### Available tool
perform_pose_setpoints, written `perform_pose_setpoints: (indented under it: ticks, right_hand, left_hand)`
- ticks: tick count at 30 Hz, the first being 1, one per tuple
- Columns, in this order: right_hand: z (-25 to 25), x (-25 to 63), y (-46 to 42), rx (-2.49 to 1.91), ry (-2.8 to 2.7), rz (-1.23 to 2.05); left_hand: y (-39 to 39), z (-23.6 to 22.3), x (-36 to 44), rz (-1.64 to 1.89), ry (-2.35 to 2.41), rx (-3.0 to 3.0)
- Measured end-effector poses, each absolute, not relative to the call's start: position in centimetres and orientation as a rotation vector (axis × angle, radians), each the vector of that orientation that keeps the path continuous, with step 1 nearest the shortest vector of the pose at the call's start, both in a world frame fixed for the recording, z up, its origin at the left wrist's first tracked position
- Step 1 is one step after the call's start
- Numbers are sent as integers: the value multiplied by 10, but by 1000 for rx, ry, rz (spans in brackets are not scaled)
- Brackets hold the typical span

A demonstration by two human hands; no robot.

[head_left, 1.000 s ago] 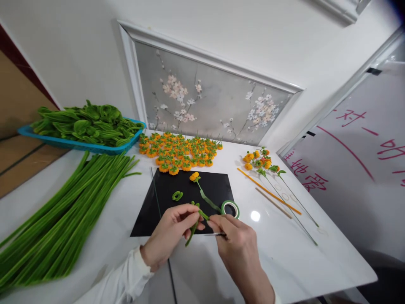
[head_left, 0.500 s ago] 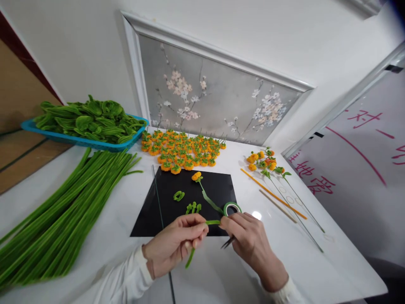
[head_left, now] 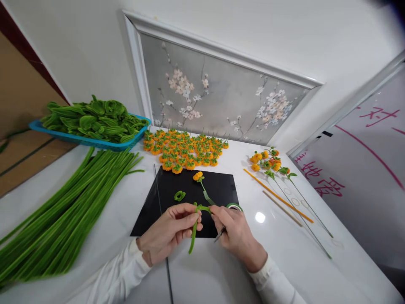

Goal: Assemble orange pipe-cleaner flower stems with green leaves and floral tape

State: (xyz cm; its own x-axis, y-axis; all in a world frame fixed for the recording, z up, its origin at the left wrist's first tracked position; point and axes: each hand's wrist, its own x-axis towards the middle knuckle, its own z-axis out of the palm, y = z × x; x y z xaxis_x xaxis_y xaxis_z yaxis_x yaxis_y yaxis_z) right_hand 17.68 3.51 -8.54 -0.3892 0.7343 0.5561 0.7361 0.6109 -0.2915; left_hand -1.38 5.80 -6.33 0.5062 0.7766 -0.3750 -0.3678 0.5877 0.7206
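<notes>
A short green pipe cleaner [head_left: 193, 241] is bent between my two hands above the near part of a black mat [head_left: 221, 185]. My left hand [head_left: 169, 232] pinches it at the bend, with one end hanging down. The other end sits between the fingertips of my right hand [head_left: 237, 236]. A slim dark metal tool [head_left: 220, 233] is also tucked in the right hand; its kind is hard to make out. Beyond my hands, an orange pipe cleaner flower [head_left: 198, 176] trails green tape [head_left: 207, 197]. A green tape roll [head_left: 234, 207] is partly behind my right hand. One green coil [head_left: 179, 196] rests on the mat.
Long green pipe cleaners [head_left: 72, 215] lie at the left, below a blue tray [head_left: 104, 145] of green leaves. Several orange flower heads [head_left: 186, 147] stand behind the mat. At the right are finished stems [head_left: 267, 160], an orange stick [head_left: 278, 195] and a tan stick [head_left: 282, 208].
The pipe cleaner is bent more sharply, and both hands have risen slightly, the right one closer to the left. The small green curled pieces on the mat are now mostly hidden. The view shifted slightly.
</notes>
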Motion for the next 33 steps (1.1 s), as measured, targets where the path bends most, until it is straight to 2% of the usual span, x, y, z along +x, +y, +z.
perform_pose_setpoints:
  ticks: [13, 20, 33]
  right_hand:
    - [-86, 173, 29, -1112, -2166, 33]
    - [-77, 165, 19, -964, -2304, 67]
    - [-76, 175, 20, -892, -2393, 133]
  left_hand:
    - [70, -62, -21, 776, 811, 641]
    - [68, -46, -35, 474, 571, 1098]
    - [63, -51, -30, 432, 596, 1063]
